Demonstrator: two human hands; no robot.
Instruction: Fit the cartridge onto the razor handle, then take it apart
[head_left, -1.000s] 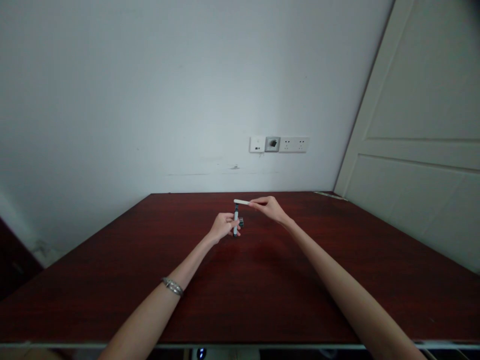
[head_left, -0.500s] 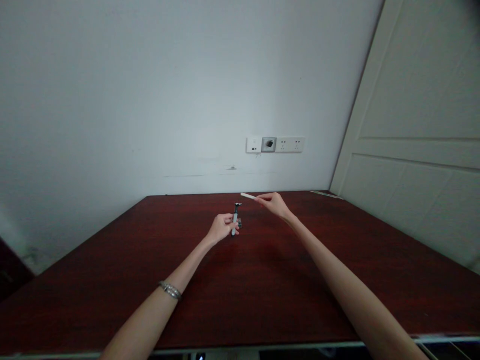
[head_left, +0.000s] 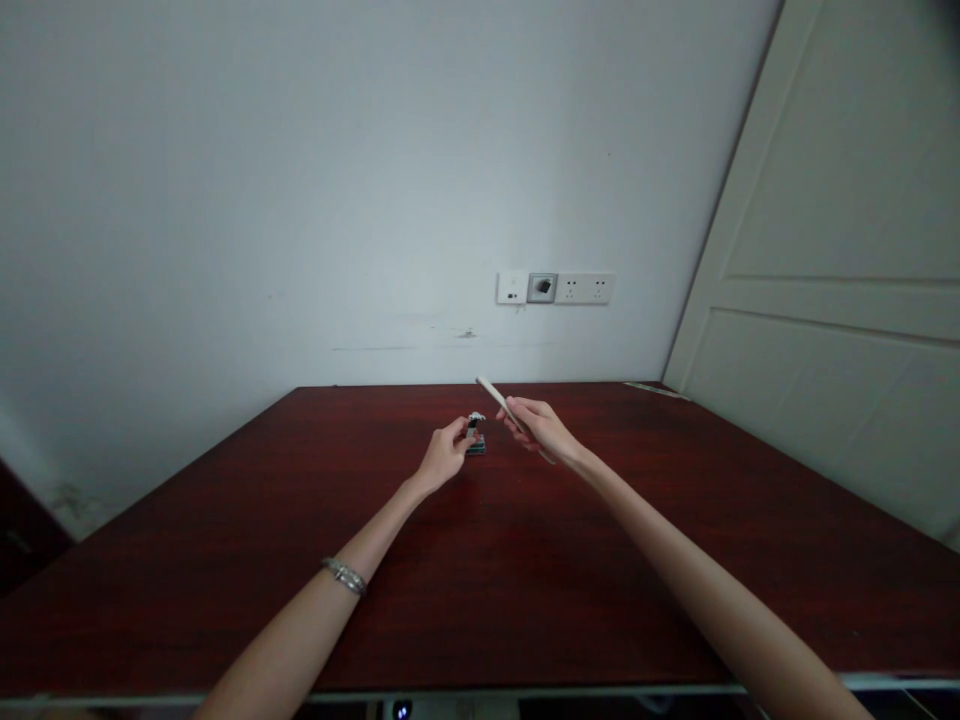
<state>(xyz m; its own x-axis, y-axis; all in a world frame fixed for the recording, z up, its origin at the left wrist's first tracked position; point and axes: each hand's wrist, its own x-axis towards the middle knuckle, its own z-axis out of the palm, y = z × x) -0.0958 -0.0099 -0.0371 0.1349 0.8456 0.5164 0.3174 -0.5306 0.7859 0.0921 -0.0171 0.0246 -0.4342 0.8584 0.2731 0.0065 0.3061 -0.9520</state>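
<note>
My left hand is closed round the pale handle of a small razor, held upright over the table with its dark, T-shaped head on top. Much of the handle is hidden by my fingers. In my right hand is a slim white stick, gripped with its free end pointing up and left towards the razor head, but apart from it. Just beside my left fingertips a small dark green-and-white item lies on the table; it is too small to make out.
The dark red wooden table reaches back to a white wall with a row of sockets. A white panelled door stands at the right. A flat strip lies at the back right corner.
The razor has sunk lower in my left hand, with less handle showing. My right hand has come down and left, its grip has shifted along the white stick, and the stick is tilted more steeply.
</note>
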